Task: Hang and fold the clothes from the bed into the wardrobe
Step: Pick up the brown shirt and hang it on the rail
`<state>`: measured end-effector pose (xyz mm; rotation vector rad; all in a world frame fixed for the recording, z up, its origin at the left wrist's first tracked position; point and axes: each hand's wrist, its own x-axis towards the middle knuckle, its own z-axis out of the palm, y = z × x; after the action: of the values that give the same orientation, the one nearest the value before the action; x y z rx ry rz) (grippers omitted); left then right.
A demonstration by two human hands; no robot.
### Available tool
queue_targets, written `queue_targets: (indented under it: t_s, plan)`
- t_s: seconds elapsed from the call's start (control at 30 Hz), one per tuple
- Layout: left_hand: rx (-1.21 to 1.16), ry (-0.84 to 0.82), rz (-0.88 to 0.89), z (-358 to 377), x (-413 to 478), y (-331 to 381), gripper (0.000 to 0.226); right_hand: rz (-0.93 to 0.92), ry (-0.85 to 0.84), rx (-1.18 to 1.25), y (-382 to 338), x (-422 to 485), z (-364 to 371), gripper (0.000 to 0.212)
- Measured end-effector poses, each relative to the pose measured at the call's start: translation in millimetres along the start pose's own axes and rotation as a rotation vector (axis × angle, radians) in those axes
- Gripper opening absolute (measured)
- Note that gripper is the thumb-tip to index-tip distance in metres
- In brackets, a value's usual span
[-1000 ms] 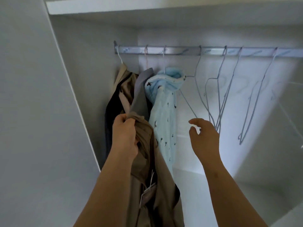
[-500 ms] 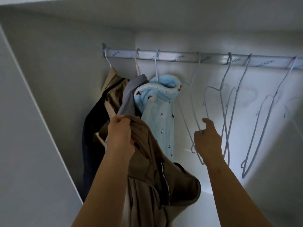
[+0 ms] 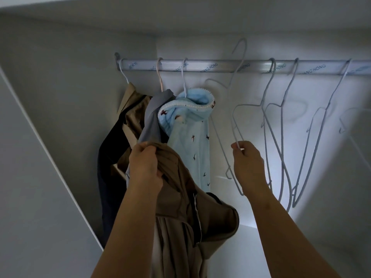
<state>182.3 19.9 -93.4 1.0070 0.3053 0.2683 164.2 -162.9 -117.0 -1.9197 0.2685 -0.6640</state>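
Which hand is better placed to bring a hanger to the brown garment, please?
Right: the right hand pinches a wire hanger whose hook is above the rail, while the left hand grips the brown garment.

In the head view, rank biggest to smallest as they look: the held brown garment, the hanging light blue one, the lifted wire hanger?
1. Brown garment, though nearness to the camera inflates it.
2. Light blue garment.
3. Wire hanger: thin, but its outline runs almost as long, so 2 and 3 are close.
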Motion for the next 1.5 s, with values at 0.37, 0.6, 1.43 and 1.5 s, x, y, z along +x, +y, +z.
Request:
queue_targets:
  t_s: [0.37,0.6,1.43,1.5]
  plan:
    - [0.089,-0.037,-0.137,-70,-42,6,0.020,0.057,0.036,0.056,-2,-103,-2,0.016]
    - [0.192,-0.064,-0.140,-128,-87,21,0.023,0.191,0.092,-0.055,-7,-191,-6,0.026]
    - [0.018,-0.489,-0.249,-163,-253,44,0.041,0.160,0.078,-0.566,16,-367,-154,0.047]
    - [0.063,-0.471,-0.237,-165,-264,42,0.037,0.192,-0.050,-0.561,15,-368,-157,0.042]
